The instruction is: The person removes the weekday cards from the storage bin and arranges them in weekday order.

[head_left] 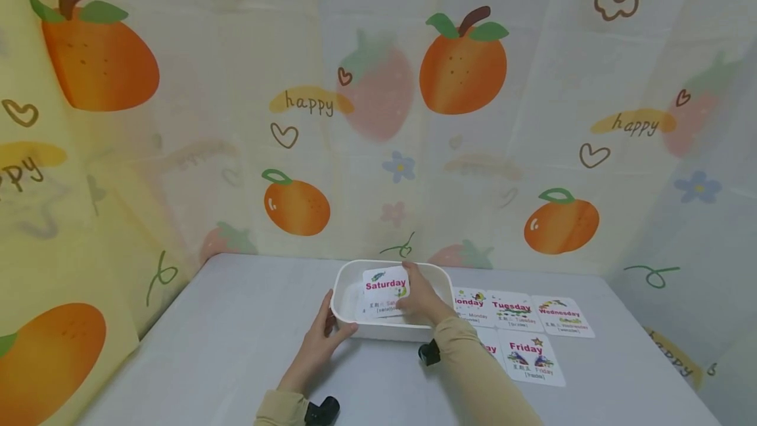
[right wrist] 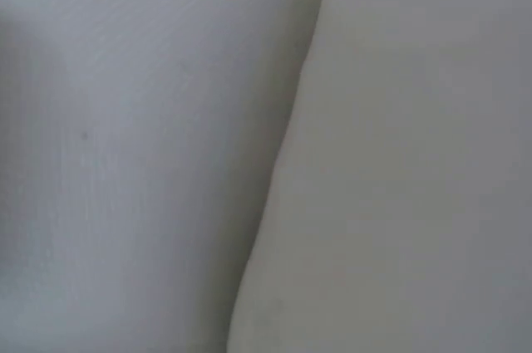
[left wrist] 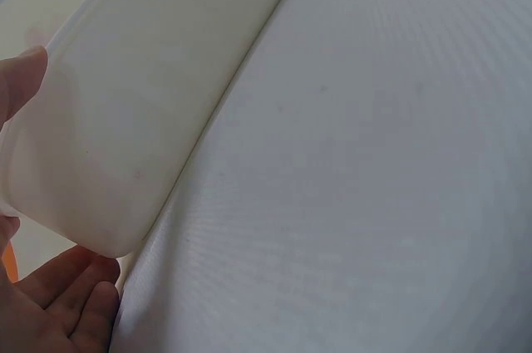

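A white plastic tray (head_left: 390,332) with rounded corners sits on the table. My left hand (head_left: 319,347) grips its near left corner, thumb at the front rim and fingers along the side. In the left wrist view, that hand's fingers (left wrist: 75,291) are at the base of the tray wall (left wrist: 150,112). Inside the tray, my right hand (head_left: 424,298) pinches the right edge of a "Saturday" card (head_left: 378,281). Another white card edge shows just beneath it. The right wrist view has only the close tray wall (right wrist: 399,170) and tabletop, with no fingers.
Right of the tray lie cards reading Monday (head_left: 471,314), Tuesday (head_left: 512,301), Wednesday (head_left: 564,321) and Friday (head_left: 535,367). Another card (head_left: 488,337) is mostly covered by the right forearm. A fruit-printed curtain (head_left: 378,202) hangs behind the table (head_left: 219,347).
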Action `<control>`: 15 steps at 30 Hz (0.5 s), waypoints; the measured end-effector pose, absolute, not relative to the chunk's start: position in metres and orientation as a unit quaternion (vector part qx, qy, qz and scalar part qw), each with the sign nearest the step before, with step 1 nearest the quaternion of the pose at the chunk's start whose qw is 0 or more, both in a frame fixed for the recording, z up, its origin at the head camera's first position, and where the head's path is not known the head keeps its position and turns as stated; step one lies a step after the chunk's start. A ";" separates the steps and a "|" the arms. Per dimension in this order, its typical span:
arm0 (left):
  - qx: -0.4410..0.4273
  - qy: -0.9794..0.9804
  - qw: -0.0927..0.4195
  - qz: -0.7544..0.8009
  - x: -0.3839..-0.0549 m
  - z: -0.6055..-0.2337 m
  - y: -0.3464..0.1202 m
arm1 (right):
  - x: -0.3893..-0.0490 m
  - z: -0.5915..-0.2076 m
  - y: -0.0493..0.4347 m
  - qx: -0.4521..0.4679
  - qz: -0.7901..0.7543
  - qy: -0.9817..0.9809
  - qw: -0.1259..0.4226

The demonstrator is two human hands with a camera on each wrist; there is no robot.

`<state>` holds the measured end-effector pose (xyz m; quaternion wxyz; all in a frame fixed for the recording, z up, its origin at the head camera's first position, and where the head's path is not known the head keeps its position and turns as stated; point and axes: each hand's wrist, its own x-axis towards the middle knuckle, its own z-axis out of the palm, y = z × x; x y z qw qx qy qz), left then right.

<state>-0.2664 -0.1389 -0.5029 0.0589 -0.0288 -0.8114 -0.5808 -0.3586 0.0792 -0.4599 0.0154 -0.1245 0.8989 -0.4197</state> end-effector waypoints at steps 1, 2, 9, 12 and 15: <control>-0.028 -0.811 0.058 -0.581 -0.266 -0.502 -0.139 | -0.358 -0.459 0.079 -0.127 -0.422 0.897 0.009; -0.028 -0.812 0.058 -0.580 -0.266 -0.502 -0.139 | -0.357 -0.458 0.080 -0.129 -0.426 0.895 0.005; -0.032 -0.813 0.063 -0.577 -0.265 -0.502 -0.139 | -0.348 -0.448 0.083 -0.152 -0.444 0.883 -0.024; -0.035 -0.815 0.073 -0.573 -0.265 -0.503 -0.139 | -0.346 -0.445 0.084 -0.152 -0.452 0.879 -0.022; -0.038 -0.820 0.082 -0.566 -0.265 -0.504 -0.138 | -0.344 -0.443 0.085 -0.153 -0.454 0.877 -0.028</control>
